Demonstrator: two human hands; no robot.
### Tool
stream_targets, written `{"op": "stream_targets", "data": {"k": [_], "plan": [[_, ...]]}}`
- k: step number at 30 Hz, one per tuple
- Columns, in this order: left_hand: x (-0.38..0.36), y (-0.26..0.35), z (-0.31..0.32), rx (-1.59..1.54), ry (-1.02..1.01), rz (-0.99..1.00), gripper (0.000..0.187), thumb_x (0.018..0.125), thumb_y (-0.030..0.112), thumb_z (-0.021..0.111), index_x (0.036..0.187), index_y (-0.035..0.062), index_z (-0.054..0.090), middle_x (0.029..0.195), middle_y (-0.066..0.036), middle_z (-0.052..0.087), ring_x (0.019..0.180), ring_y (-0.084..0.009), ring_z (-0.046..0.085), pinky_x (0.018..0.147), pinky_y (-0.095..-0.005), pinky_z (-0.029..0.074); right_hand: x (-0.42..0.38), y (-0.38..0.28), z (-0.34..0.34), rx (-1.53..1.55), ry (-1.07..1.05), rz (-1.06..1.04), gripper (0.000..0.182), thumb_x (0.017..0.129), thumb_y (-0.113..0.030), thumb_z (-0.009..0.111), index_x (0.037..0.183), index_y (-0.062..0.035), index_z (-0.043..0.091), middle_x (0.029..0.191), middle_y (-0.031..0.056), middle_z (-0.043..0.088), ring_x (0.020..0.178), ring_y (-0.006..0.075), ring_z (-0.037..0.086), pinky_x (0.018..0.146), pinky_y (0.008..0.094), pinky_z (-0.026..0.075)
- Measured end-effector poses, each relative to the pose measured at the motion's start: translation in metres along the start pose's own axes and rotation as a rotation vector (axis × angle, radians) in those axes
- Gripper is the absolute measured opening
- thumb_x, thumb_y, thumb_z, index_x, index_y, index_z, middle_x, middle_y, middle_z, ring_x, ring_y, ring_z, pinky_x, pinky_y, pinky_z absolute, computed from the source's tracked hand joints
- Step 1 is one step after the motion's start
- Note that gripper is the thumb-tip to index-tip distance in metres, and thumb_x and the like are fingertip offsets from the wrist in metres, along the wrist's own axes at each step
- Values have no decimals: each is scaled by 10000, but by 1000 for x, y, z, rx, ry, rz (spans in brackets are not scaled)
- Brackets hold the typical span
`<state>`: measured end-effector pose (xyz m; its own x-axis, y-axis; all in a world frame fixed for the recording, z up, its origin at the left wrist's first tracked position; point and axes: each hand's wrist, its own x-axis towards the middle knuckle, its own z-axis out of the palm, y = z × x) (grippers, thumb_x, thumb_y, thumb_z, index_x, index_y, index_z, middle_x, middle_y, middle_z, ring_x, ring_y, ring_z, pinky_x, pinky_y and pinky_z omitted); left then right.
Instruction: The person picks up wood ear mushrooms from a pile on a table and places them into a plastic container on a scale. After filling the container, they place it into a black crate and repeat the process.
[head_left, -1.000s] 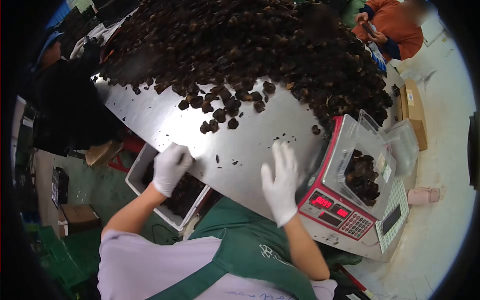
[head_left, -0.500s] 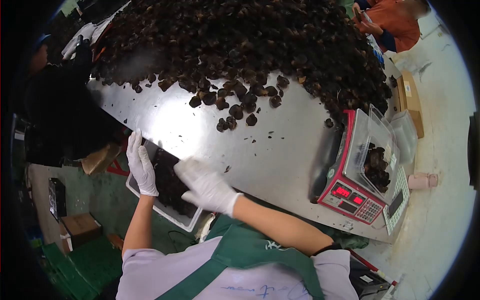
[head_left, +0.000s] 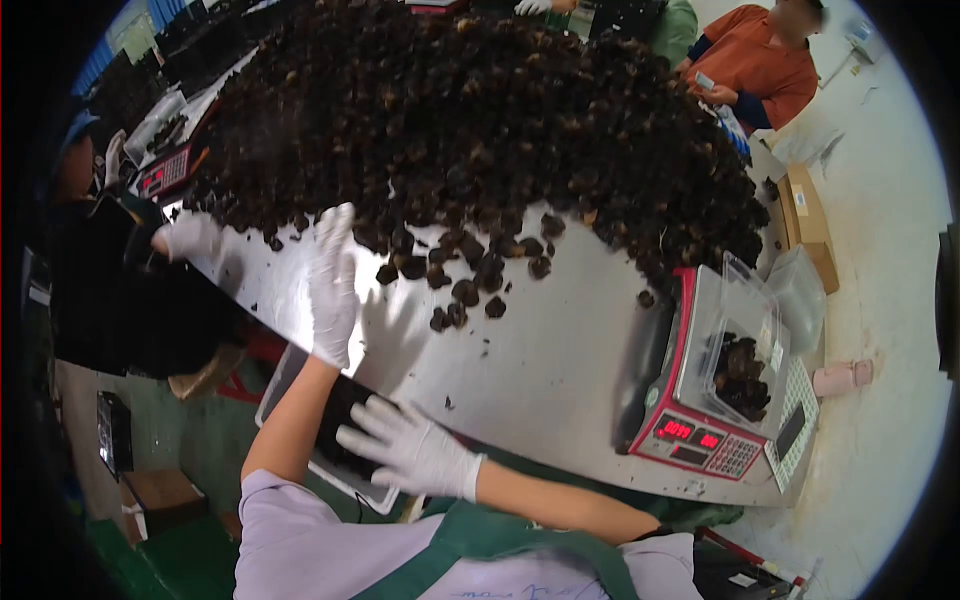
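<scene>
My left hand point(head_left: 333, 290), in a white glove, reaches over the metal table point(head_left: 540, 370) with fingers stretched out and holds nothing. Its fingertips come close to the front of a large heap of dark, curled pieces point(head_left: 480, 130), which look like dried wood ear mushrooms. Gloved in white too, my right hand point(head_left: 415, 447) has its fingers spread at the table's near edge. Below it, partly hidden by my arms, a pale plastic bin point(head_left: 372, 494) holds dark material. Several loose dark pieces point(head_left: 465, 292) lie between the heap and my hands.
To the right, a red digital scale point(head_left: 690, 432) carries a clear plastic box point(head_left: 775, 335) with dark pieces inside. Beyond it stand a cardboard box point(head_left: 806, 225) and a pink cup point(head_left: 842, 377). A co-worker's gloved hand point(head_left: 190, 237) is at the left; a person in orange point(head_left: 765, 65) stands far right.
My left hand has moved from the bin's side up and forward over the table. My right hand has lowered slightly, fingers spreading. A co-worker's gloved hand now shows over the left table edge.
</scene>
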<state>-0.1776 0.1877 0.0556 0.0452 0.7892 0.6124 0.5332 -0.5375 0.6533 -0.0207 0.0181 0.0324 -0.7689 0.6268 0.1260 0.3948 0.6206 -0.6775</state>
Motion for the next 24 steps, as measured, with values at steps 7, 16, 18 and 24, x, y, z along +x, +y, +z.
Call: {"op": "stream_targets", "data": {"k": [7,16,18,24], "plan": [[120,-58,134,54,-234,65,538,1027,453,524,1472,151,514,1486,-264,477,1395,-448,423,1168,-443,322,-105,41,-55,-349,187,458,699,895,-409,659,1517,-183,434,1529,175,420,1431,408,346,1136,615,281],[184,-52,254,346,-457,-267,742,808,688,641,1328,160,663,1427,-219,536,1278,-439,517,1078,-457,437,-151,50,-48,-489,267,803,692,897,-491,612,1517,-234,445,1526,125,435,1421,379,367,1106,685,260],[171,-10,243,111,-585,-204,688,787,639,684,1266,144,696,1333,-210,601,1215,-406,576,1045,-437,464,-150,49,-49,-489,268,802,691,897,-489,613,1516,-231,446,1525,127,434,1418,379,370,1105,685,261],[80,90,249,134,-746,181,573,808,442,756,1303,174,652,1263,-117,615,1121,-358,601,945,-425,521,-150,50,-47,-548,282,767,693,889,-466,627,1511,-215,451,1512,140,440,1403,383,382,1098,687,268]]}}
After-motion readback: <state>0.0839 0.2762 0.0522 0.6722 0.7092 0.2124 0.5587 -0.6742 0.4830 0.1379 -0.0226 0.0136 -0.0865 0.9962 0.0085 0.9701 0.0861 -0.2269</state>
